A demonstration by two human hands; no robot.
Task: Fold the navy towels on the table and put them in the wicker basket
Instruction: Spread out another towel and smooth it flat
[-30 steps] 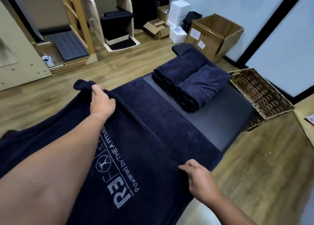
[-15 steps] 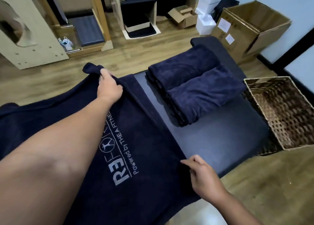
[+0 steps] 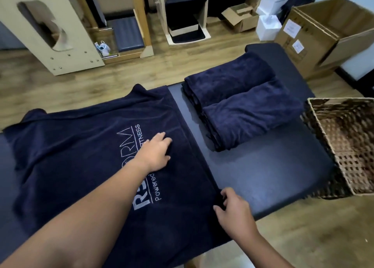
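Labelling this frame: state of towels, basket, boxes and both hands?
spread towel: flat on table, logo up, unfolded
folded towels: stacked on table, outside basket
wicker basket: no towels visible inside
big cardboard box: open
left hand: flat on spread towel
right hand: gripping its near corner

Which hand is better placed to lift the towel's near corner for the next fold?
Probably right: the right hand already sits at the spread towel's near edge corner; the left hand lies flat mid-towel.
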